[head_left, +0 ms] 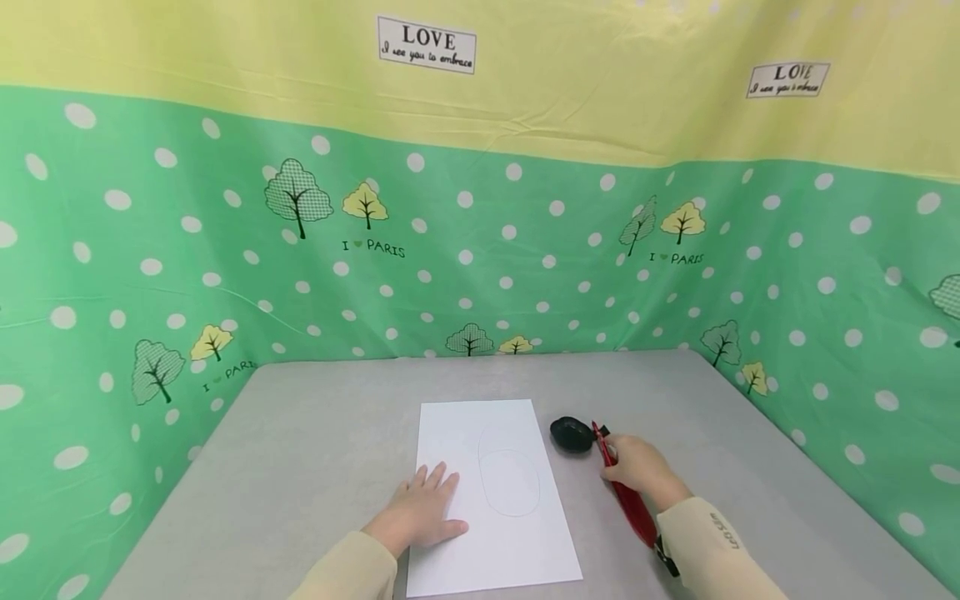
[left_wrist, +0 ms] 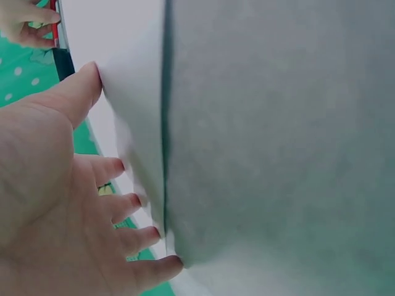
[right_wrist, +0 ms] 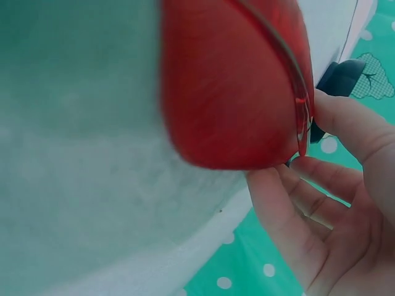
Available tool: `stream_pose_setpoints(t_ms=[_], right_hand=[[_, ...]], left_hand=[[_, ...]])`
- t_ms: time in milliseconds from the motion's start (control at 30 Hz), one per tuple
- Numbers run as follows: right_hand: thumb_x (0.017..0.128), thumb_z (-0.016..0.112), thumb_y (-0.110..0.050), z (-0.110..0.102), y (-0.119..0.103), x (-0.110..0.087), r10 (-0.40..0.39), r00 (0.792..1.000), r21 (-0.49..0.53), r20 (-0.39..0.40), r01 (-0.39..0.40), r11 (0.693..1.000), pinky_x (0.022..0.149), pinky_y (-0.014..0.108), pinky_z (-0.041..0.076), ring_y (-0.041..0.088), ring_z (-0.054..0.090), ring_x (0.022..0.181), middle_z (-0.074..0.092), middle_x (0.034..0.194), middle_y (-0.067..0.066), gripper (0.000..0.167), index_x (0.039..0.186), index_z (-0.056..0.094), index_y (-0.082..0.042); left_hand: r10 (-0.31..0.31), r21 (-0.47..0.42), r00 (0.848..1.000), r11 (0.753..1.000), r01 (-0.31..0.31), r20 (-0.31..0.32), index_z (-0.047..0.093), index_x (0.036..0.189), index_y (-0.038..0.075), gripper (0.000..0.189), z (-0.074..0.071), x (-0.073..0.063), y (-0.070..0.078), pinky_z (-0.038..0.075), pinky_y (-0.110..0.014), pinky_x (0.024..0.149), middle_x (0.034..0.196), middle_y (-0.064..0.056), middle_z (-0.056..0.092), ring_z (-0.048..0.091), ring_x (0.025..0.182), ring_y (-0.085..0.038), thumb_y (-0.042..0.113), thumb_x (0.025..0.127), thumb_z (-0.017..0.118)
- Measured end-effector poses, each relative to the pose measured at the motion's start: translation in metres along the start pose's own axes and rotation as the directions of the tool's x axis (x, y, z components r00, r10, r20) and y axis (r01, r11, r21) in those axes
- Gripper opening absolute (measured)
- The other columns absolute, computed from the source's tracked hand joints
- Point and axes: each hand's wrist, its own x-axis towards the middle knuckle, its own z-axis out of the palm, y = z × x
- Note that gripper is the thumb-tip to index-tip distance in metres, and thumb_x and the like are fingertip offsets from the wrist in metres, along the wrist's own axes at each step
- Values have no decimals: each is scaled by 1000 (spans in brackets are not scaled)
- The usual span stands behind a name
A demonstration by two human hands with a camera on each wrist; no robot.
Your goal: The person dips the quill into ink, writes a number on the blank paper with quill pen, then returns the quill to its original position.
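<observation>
My left hand [head_left: 423, 510] lies with spread fingers on a white sheet of paper [head_left: 450, 433], left of its middle. Faint thin outlines, a rounded loop and an arc, show on the sheet. Right of the paper, my right hand [head_left: 637, 465] pinches a slim red pen-like stick [head_left: 602, 440] between thumb and fingers. Under and beside that hand is a long red pouch-like thing [head_left: 636, 512], its rounded end [right_wrist: 228, 92] large in the right wrist view. I cannot tell whether the fingers also hold it. The sleeve partly covers its near end.
A rounded black object [head_left: 572, 435] lies just beyond the right hand, beside the paper. A black strap-like piece [head_left: 666, 557] shows by the right sleeve. The grey table [head_left: 322, 450] is bordered by a green dotted cloth [head_left: 510, 275] at the back and sides.
</observation>
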Motion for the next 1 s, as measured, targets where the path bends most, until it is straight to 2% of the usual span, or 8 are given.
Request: stream_pose_setpoints(t_ms=[267,600,800,1000], right_hand=[[74,74,-10,2,0,-1,11,1000,-15,-5,-11,1000,71,43,51,21,57,77,62,98,19,50,115,56,11],[74,75,-15,-1,-1,-1,18,1000,3,3,-18,1000,69,42,52,21,57,75,63,98,18,51,114,57,10],[76,74,-20,-3,-2,2,17,1000,-8,-2,-17,1000,76,48,50,30,59,87,61,105,23,53,116,56,10],[78,72,-26,-10,-3,8,6,1000,-23,-12,-6,1000,81,51,47,40,56,99,58,111,26,58,118,54,12]], left_hand=[[5,4,1000,1000,-5,-9,46,131,0,71,-4,4,2,26,-61,98,138,-23,36,27,127,-48,44,79,67],[15,12,1000,1000,-14,-19,47,130,0,71,-3,6,1,29,-59,98,138,-24,35,30,125,-47,43,78,69],[21,11,1000,1000,-21,-21,48,128,0,69,-6,8,0,30,-59,97,139,-24,33,30,125,-47,42,78,69],[30,-4,999,1000,-30,-46,46,130,-2,67,-7,13,-5,29,-59,97,140,-24,32,26,127,-47,40,81,67]])
